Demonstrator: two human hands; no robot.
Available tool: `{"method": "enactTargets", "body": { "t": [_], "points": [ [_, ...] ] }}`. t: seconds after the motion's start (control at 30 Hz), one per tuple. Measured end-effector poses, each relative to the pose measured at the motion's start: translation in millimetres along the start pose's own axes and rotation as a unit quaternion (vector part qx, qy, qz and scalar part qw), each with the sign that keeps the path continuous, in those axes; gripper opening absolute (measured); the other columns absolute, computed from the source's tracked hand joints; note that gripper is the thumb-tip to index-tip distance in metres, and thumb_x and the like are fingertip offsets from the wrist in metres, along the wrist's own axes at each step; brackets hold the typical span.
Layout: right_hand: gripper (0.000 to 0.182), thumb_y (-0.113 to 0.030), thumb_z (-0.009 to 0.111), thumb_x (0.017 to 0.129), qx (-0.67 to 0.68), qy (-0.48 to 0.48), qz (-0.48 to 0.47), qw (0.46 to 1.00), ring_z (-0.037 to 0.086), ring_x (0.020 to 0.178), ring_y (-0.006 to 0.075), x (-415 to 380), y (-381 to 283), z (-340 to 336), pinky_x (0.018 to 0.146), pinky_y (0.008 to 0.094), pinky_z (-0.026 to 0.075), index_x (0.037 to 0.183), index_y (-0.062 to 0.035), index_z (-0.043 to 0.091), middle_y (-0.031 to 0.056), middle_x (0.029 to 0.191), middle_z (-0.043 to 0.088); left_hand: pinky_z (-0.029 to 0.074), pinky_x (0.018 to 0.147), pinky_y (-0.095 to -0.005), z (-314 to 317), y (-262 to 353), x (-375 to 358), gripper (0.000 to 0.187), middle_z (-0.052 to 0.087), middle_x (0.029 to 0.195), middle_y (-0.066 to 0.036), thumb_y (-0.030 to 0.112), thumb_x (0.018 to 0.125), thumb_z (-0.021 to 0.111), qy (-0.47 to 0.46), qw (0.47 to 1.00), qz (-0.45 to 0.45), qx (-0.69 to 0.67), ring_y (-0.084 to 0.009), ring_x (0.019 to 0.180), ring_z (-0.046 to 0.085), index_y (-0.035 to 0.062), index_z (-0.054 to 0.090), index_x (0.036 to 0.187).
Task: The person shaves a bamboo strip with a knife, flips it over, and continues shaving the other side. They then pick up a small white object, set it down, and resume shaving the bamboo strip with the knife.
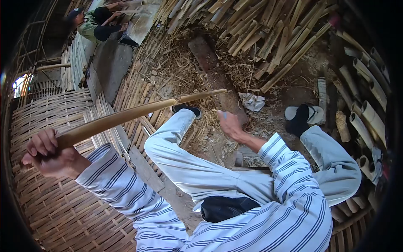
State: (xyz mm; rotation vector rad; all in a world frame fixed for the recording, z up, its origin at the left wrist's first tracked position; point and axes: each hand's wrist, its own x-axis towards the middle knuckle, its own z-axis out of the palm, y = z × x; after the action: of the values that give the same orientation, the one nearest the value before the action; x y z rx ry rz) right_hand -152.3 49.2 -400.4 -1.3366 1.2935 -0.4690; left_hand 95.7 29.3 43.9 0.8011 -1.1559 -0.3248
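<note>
My left hand (56, 155) is closed around the near end of a split bamboo piece (121, 120), raised over the woven mat at the left. The bamboo slants up to the right, and its narrow far end reaches over a wooden plank (226, 98) on the ground. A node shows partway along it. My right hand (231, 126) is closed beside the plank, below the bamboo's far end and apart from it. Something bluish shows at its fingers, but I cannot make out what it holds.
Split bamboo lengths (289, 31) lie heaped at the top right, and round bamboo tubes (369, 119) stack along the right edge. Shavings (180, 71) cover the ground around the plank. A woven bamboo mat (54, 201) spreads at left. Another person (94, 27) sits at the upper left.
</note>
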Motion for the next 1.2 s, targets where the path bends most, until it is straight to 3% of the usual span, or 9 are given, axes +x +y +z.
{"method": "enactTargets", "body": {
  "t": [0.1,0.17,0.37,0.5,0.83,0.93,1.03,1.13,1.2],
  "points": [
    [0.053,-0.043,0.04,0.1,0.107,0.011,-0.099,0.989,0.061,0.052,0.0352,-22.5,-65.7,15.8,0.047,0.0477,0.046,0.084,0.0044,0.057,0.0212,0.056,0.057,0.021,0.045,-0.0239,5.6,0.1,-2.7,0.039,0.028,0.056,0.002,0.041,0.094,0.058,0.035,0.999,0.011,0.021,-0.0078,0.047,0.024,0.0124,0.042,0.073],
    [0.045,-0.041,0.043,0.1,0.15,-0.059,-0.112,0.98,0.059,0.045,0.0274,-38.7,-110.1,9.8,0.039,0.0441,0.042,0.089,0.0013,0.055,0.0164,0.05,0.053,0.02,0.045,-0.0243,9.2,1.3,-4.3,0.04,0.028,0.056,0.003,0.042,0.095,0.056,0.036,0.999,0.015,0.03,-0.0082,0.047,0.023,0.0125,0.041,0.072],
    [0.044,-0.04,0.045,0.1,0.099,0.015,-0.285,0.953,0.054,0.038,0.0246,-65.9,-160.1,10.5,0.036,0.042,0.041,0.087,0.0006,0.055,0.0108,0.047,0.052,0.016,0.047,-0.0279,53.9,-2.7,-10.5,0.041,0.022,0.057,0.002,0.038,0.099,0.046,0.151,0.978,0.047,0.135,-0.0105,0.049,0.018,0.012,0.034,0.069],
    [0.048,-0.044,0.048,0.098,0.124,-0.068,-0.067,0.988,0.058,0.042,0.032,-59.0,-141.5,1.0,0.042,0.0466,0.045,0.088,0.0034,0.055,0.0169,0.051,0.057,0.013,0.046,-0.0303,59.8,-3.1,-12.2,0.041,0.02,0.057,0.002,0.034,0.102,0.038,0.201,0.951,0.053,0.227,-0.0114,0.05,0.015,0.0122,0.032,0.068],
    [0.049,-0.042,0.045,0.098,-0.002,-0.081,-0.222,0.972,0.062,0.051,0.0388,-109.2,-225.3,-55.1,0.049,0.049,0.05,0.086,0.0045,0.056,0.0223,0.057,0.059,0.012,0.044,-0.0269,83.2,2.4,-16.5,0.04,0.02,0.056,0.003,0.034,0.103,0.037,0.172,0.958,0.06,0.22,-0.0075,0.048,0.015,0.0149,0.028,0.069],
    [0.049,-0.042,0.045,0.099,0.011,-0.053,-0.108,0.993,0.061,0.05,0.0391,-78.2,-183.6,-44.9,0.047,0.048,0.049,0.087,0.0052,0.056,0.022,0.057,0.059,0.013,0.044,-0.0267,98.4,8.9,-24.8,0.041,0.021,0.056,0.003,0.035,0.103,0.037,0.165,0.961,0.065,0.213,-0.0079,0.048,0.016,0.0155,0.027,0.068],
    [0.049,-0.044,0.044,0.1,0.019,-0.04,-0.06,0.997,0.046,0.036,0.0196,-61.4,-147.5,-42.0,0.035,0.0389,0.039,0.077,-0.0009,0.053,0.007,0.046,0.049,0.015,0.045,-0.0267,89.2,10.5,-26.4,0.043,0.021,0.057,0.003,0.037,0.104,0.037,0.123,0.976,0.048,0.176,-0.0082,0.047,0.018,0.0158,0.026,0.068],
    [0.047,-0.04,0.045,0.099,0.009,-0.06,-0.082,0.995,0.063,0.052,0.0358,-93.9,-191.9,-50.0,0.045,0.0461,0.048,0.088,0.0039,0.056,0.0208,0.058,0.06,0.015,0.046,-0.027,101.8,7.2,-27.2,0.043,0.021,0.057,0.003,0.037,0.104,0.036,0.168,0.961,0.058,0.211,-0.0085,0.048,0.019,0.0157,0.026,0.068],
    [0.047,-0.04,0.045,0.099,0.022,-0.034,-0.157,0.987,0.058,0.047,0.0287,-98.2,-190.8,-42.0,0.04,0.0435,0.044,0.083,0.0026,0.054,0.0171,0.054,0.057,0.016,0.047,-0.0281,104.9,7.0,-28.2,0.042,0.022,0.058,0.003,0.034,0.105,0.034,0.162,0.962,0.046,0.213,-0.0093,0.05,0.019,0.0148,0.026,0.068]
  ]
}}
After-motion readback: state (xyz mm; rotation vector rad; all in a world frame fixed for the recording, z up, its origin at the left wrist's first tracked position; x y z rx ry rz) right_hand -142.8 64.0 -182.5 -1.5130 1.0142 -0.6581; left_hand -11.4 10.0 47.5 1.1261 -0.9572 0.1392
